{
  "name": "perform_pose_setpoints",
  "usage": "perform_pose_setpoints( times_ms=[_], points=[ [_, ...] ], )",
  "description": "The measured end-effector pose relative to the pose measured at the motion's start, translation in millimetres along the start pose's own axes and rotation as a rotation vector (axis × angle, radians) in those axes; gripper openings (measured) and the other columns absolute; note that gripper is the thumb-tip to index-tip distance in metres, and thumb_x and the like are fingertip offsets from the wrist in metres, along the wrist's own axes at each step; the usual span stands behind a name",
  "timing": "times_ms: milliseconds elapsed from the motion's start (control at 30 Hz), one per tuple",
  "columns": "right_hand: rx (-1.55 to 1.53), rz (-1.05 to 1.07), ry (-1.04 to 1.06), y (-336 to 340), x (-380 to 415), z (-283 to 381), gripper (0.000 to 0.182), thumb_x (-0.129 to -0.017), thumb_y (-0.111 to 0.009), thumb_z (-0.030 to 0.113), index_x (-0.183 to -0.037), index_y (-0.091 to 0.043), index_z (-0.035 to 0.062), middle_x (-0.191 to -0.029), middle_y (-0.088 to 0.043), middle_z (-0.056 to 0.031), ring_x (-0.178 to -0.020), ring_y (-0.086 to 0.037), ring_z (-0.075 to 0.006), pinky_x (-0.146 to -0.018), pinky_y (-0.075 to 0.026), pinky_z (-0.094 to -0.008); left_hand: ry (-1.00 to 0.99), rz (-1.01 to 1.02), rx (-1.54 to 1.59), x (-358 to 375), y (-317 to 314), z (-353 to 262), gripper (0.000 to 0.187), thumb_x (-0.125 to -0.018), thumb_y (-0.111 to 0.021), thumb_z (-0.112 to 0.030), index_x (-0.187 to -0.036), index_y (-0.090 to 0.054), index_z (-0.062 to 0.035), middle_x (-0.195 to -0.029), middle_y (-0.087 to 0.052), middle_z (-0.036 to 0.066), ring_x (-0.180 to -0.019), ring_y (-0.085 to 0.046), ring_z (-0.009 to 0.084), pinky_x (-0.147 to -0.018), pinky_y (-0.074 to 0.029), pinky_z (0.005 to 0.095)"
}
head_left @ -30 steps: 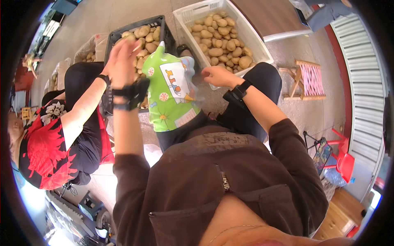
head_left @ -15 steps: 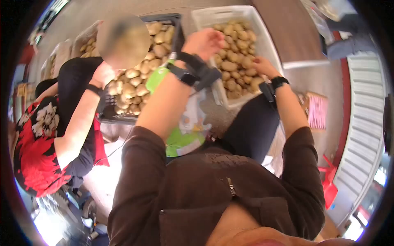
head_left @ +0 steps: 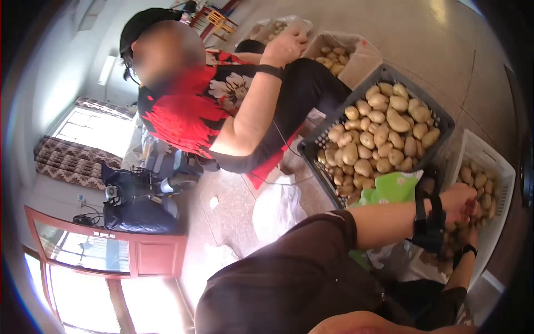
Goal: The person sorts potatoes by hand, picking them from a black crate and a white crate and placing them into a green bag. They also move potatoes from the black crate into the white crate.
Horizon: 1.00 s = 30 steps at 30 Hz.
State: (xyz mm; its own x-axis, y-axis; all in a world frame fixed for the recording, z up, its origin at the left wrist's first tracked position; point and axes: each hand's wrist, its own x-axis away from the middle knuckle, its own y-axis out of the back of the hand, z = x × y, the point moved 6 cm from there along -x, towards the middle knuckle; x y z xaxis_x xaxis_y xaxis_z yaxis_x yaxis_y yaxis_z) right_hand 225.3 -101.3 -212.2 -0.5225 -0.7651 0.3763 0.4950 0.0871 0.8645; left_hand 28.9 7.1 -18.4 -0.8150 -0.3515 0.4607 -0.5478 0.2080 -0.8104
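My left hand is over the white crate at the right edge, its fingers curled in. Whatever they hold, if anything, is hidden. Just below it, my right hand reaches among the potatoes in that crate; its fingers are mostly hidden. Both wrists wear black straps. Beside my left forearm stands a black crate heaped with larger potatoes. A green bag lies between that crate and my forearm.
Left of the black crate sits a person in a red and black top, one hand raised near a lined box of potatoes. White plastic lies on the tiled floor. A scooter stands by the wall near a wooden door.
My view has swung left, so the crates appear farther right and the other person shows more fully. My hands remain at the white crate, now closer together. The other person's hand has left the black crate.
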Motion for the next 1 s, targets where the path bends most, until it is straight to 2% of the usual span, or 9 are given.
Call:
perform_pose_setpoints(
  times_ms=[67,267,367,500,600,700,800,933,1000],
  points=[
    [0.140,-0.047,0.076,-38,-33,-36,0.051,-0.072,-0.060,0.033,-0.108,-0.050,-0.0012,-0.107,-0.051,-0.0265,-0.101,-0.048,-0.0404,-0.087,-0.039,-0.0445,0.023,0.004,0.009,-3,0,3,0.008,-0.080,-0.051,-0.018,-0.077,-0.045,-0.0123,-0.070,-0.051,0.001,-0.063,-0.053,0.0151,-0.053,-0.042,0.0314],
    [0.343,0.087,0.022,-31,-24,-30,0.059,-0.066,-0.065,0.030,-0.115,-0.045,0.0038,-0.110,-0.050,-0.0224,-0.103,-0.047,-0.0387,-0.089,-0.039,-0.0439,0.078,0.000,0.032,5,-11,4,0.008,-0.081,-0.051,-0.018,-0.081,-0.045,-0.0137,-0.074,-0.051,0.001,-0.064,-0.053,0.0140,-0.053,-0.042,0.0306],
    [0.417,0.172,0.018,-26,-15,-23,0.060,-0.062,-0.068,0.026,-0.112,-0.042,0.0071,-0.117,-0.045,-0.0176,-0.107,-0.045,-0.0356,-0.087,-0.041,-0.0428,0.058,0.055,0.009,1,-9,4,0.009,-0.081,-0.051,-0.018,-0.083,-0.043,-0.0139,-0.075,-0.051,0.001,-0.065,-0.053,0.0142,-0.055,-0.042,0.0304],
    [0.395,0.149,-0.143,-22,-11,-27,0.049,-0.067,-0.061,0.020,-0.112,-0.044,0.0070,-0.111,-0.049,-0.0210,-0.103,-0.049,-0.0386,-0.083,-0.043,-0.0440,0.060,-0.025,0.030,9,-15,-3,0.011,-0.081,-0.051,-0.017,-0.085,-0.042,-0.0131,-0.077,-0.051,0.001,-0.066,-0.053,0.0150,-0.056,-0.042,0.0304],
    [0.291,0.145,-0.103,1,6,-9,0.046,-0.069,-0.055,0.020,-0.112,-0.045,0.0039,-0.106,-0.053,-0.0254,-0.100,-0.051,-0.0388,-0.083,-0.043,-0.0443,0.045,-0.032,0.016,7,-8,-5,0.011,-0.081,-0.051,-0.017,-0.086,-0.042,-0.0124,-0.077,-0.051,0.001,-0.066,-0.053,0.0155,-0.057,-0.042,0.0306],
    [0.173,0.179,-0.163,23,20,-7,0.048,-0.068,-0.056,0.023,-0.110,-0.047,0.0009,-0.103,-0.054,-0.0283,-0.100,-0.052,-0.0375,-0.083,-0.043,-0.0426,0.020,-0.003,0.006,2,-4,-4,0.011,-0.082,-0.051,-0.018,-0.086,-0.043,-0.0116,-0.075,-0.051,0.001,-0.065,-0.053,0.0153,-0.056,-0.042,0.0309],
    [-0.056,0.012,-0.168,52,32,-8,0.052,-0.065,-0.060,0.029,-0.105,-0.050,-0.0022,-0.102,-0.056,-0.0278,-0.099,-0.053,-0.0376,-0.081,-0.042,-0.0421,-0.023,0.017,0.000,1,1,-6,0.010,-0.082,-0.050,-0.019,-0.085,-0.044,-0.0110,-0.073,-0.052,0.001,-0.064,-0.054,0.0146,-0.054,-0.042,0.0305],
    [-0.378,-0.101,-0.016,122,91,39,0.049,-0.068,-0.064,0.033,-0.098,-0.051,-0.0038,-0.089,-0.059,-0.0191,-0.083,-0.057,-0.0286,-0.074,-0.043,-0.0357,-0.030,0.004,-0.041,6,4,-3,0.010,-0.083,-0.050,-0.019,-0.084,-0.045,-0.0108,-0.072,-0.052,0.000,-0.062,-0.054,0.0140,-0.051,-0.043,0.0284],
    [-0.458,-0.129,0.060,134,108,34,0.041,-0.073,-0.063,0.031,-0.093,-0.051,-0.0024,-0.083,-0.058,-0.0119,-0.075,-0.056,-0.0194,-0.066,-0.044,-0.0305,-0.046,-0.001,-0.124,11,4,-2,0.011,-0.083,-0.051,-0.020,-0.085,-0.045,-0.0107,-0.072,-0.052,0.000,-0.062,-0.055,0.0142,-0.050,-0.043,0.0277]
  ],
)
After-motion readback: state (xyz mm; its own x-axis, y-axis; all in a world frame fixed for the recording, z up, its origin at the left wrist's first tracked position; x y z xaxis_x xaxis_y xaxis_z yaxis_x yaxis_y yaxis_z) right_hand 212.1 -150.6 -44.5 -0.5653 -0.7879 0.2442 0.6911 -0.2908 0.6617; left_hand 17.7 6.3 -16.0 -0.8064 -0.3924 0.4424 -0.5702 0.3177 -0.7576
